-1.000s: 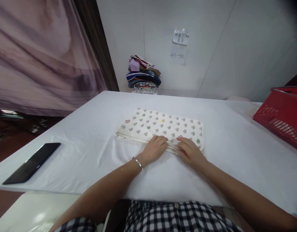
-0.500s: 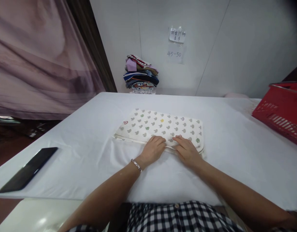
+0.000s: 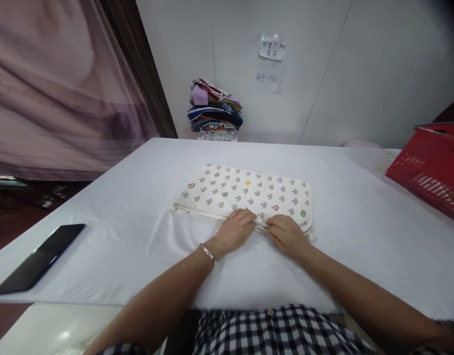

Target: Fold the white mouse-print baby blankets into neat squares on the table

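A folded white cloth (image 3: 241,190) printed with small grey, red, green and yellow mushrooms lies flat in layers on the white-covered table (image 3: 138,266). Both hands are at its near edge, right of the edge's middle. My left hand (image 3: 234,229), with a bracelet at the wrist, pinches the layered edge, fingers on top. Close beside it, my right hand (image 3: 286,234) grips the same edge with curled fingers. Both thumbs are mostly hidden.
A dark flat panel (image 3: 40,259) lies at the table's left front. At the right edge stands a red plastic basket (image 3: 430,170). Several folded fabrics (image 3: 215,111) are stacked at the back by the wall, below paper signs (image 3: 271,61). A pink curtain (image 3: 64,88) hangs at left.
My right hand's fingers have drawn back slightly toward the cloth's near edge and curled more, uncovering a red mushroom. The left hand has barely moved. The view has shifted slightly.
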Motion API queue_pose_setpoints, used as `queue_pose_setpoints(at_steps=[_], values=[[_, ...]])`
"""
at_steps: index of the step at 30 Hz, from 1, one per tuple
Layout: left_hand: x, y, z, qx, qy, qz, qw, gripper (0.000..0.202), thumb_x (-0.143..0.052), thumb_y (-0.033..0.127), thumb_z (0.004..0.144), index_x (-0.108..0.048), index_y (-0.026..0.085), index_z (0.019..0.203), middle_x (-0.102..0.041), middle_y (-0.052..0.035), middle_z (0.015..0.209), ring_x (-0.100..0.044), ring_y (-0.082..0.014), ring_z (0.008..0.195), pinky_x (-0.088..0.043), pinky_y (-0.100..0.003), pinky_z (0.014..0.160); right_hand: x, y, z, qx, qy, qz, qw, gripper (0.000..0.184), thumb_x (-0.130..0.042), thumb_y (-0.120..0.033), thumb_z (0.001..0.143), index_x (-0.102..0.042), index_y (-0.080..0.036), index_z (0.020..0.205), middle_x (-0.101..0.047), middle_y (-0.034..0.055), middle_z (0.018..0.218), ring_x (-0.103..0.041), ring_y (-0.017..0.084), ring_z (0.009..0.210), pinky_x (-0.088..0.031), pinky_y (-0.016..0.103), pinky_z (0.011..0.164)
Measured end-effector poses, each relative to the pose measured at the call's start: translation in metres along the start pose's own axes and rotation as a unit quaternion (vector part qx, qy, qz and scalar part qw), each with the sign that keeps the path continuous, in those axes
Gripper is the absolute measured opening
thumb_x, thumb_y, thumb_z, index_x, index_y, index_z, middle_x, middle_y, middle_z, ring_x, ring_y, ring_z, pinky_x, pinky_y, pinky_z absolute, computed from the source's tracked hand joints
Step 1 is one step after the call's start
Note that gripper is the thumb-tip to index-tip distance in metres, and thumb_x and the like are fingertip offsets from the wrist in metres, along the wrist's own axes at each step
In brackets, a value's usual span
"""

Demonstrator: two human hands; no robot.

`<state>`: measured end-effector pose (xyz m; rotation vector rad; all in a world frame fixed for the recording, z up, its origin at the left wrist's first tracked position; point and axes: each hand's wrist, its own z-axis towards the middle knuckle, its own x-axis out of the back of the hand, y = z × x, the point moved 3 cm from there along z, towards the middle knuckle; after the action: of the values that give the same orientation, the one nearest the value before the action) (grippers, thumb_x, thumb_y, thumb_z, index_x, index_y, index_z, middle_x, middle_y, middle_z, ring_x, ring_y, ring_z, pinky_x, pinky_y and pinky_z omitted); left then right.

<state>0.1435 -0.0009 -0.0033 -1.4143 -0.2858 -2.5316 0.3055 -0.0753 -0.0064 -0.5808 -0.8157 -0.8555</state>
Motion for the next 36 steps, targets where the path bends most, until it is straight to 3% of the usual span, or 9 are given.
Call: queue_pose_setpoints(at_steps=[9,16,27,36], values=[[-0.0012,-0.0002,0.0001,-0.025,-0.013,0.021,0.999,0.021,-0.041,0.012,0.088,-0.057,0.017,0.076,-0.061,-0.0020,0.088,-0.050,-0.0151,0.094,-0.039,-0.033,0.090,-0.0024,0.0032,-0.0012,-0.004,-0.009,-0.014,1.000,0.023,-0.039,-0.014,0.089,-0.061,-0.015,0.084,-0.062,0.0080,0.086,-0.053,0.017,0.079,-0.042,0.032,0.068],[0.0026,-0.0005,0.0023,-0.027,0.009,0.009,1.000,0.017,-0.044,0.015,0.087,-0.058,0.016,0.078,-0.061,-0.0031,0.083,-0.052,-0.0153,0.089,-0.041,-0.033,0.085,-0.0004,0.0005,-0.0045,0.011,0.044,-0.025,0.999,0.021,-0.043,-0.011,0.086,-0.062,-0.017,0.089,-0.059,0.0109,0.111,-0.052,0.022,0.101,-0.045,0.039,0.080],[0.0053,0.0032,0.0020,-0.027,0.015,0.007,1.000,0.019,-0.045,0.012,0.085,-0.057,0.016,0.070,-0.061,-0.0034,0.094,-0.050,-0.0170,0.096,-0.040,-0.033,0.089,-0.0005,-0.0004,-0.0035,0.004,0.017,0.005,1.000,0.018,-0.044,-0.011,0.086,-0.061,-0.015,0.085,-0.062,0.0081,0.089,-0.052,0.018,0.083,-0.042,0.032,0.072],[-0.0014,-0.0016,0.0006,-0.021,0.004,-0.016,1.000,0.019,-0.042,0.016,0.087,-0.055,0.017,0.073,-0.058,-0.0026,0.076,-0.051,-0.0144,0.080,-0.041,-0.034,0.086,-0.0030,0.0015,-0.0046,-0.003,-0.002,-0.017,1.000,0.023,-0.040,-0.012,0.088,-0.062,-0.015,0.084,-0.062,0.0081,0.082,-0.052,0.017,0.076,-0.040,0.031,0.067]])
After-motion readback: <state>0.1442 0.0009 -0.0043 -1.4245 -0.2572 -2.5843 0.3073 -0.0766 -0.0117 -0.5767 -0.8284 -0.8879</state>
